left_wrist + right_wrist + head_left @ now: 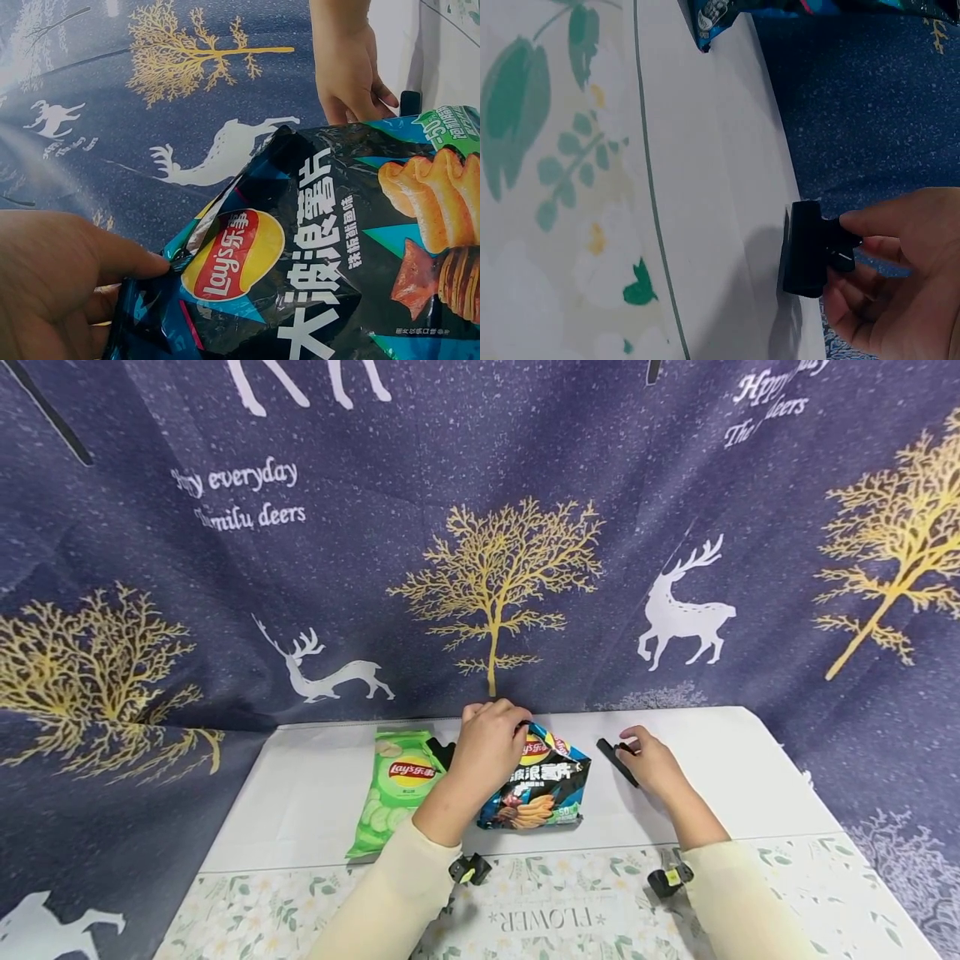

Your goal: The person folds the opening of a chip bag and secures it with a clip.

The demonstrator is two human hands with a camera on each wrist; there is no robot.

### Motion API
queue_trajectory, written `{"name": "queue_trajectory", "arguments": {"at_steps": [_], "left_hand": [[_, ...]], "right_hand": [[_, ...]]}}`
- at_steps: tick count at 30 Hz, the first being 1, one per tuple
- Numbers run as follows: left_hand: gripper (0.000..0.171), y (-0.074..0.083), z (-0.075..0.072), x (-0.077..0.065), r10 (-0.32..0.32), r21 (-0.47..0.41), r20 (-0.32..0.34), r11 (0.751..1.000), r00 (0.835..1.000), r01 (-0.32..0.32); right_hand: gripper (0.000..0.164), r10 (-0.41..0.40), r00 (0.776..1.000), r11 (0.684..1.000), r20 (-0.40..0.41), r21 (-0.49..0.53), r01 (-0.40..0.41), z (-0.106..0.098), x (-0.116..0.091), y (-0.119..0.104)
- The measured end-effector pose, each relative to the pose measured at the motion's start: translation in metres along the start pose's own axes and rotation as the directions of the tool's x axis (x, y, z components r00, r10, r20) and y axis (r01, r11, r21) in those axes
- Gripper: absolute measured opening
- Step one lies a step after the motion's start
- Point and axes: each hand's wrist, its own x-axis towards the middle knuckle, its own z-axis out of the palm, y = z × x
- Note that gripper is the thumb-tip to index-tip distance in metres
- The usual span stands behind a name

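My left hand (491,743) pinches the upper corner of a black and blue bag of Lay's wavy chips (542,789), which stands partly upright on the table. In the left wrist view the thumb (154,262) presses on the crumpled top of that bag. To the right, my right hand (651,764) holds a black clip (621,764) by its handle. In the right wrist view the wide jaw of this clip (804,249) faces away from the palm, close over the white table surface. Whether the clip touches the table I cannot tell.
A green Lay's chip bag (405,781) lies left of my left hand, with another black clip (441,752) at its upper right, partly hidden by that hand. The white table (315,802) has a flower-print cloth in front. A dark blue curtain (480,468) hangs behind.
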Motion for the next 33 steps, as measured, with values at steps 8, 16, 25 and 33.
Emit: {"name": "queue_trajectory", "arguments": {"at_steps": [8,16,25,33], "left_hand": [[0.014,0.001,0.000,0.000,0.006,0.009,-0.014,1.000,1.000,-0.006],[0.014,0.001,0.000,0.000,0.009,0.005,-0.021,1.000,1.000,-0.009],[0.014,0.001,0.000,-0.001,0.005,0.012,-0.016,1.000,1.000,-0.005],[0.015,0.001,0.002,-0.001,0.002,0.013,-0.019,1.000,1.000,-0.002]], "right_hand": [[0.044,-0.005,0.999,0.998,-0.043,0.062,0.008,-0.002,-0.006,-0.009],[0.043,-0.057,0.991,0.991,-0.124,0.116,0.071,-0.006,-0.012,-0.018],[0.046,-0.020,0.988,0.966,-0.156,0.252,0.060,-0.008,-0.019,-0.029],[0.043,-0.063,0.985,0.890,-0.160,0.437,0.128,-0.005,-0.032,-0.043]]}}
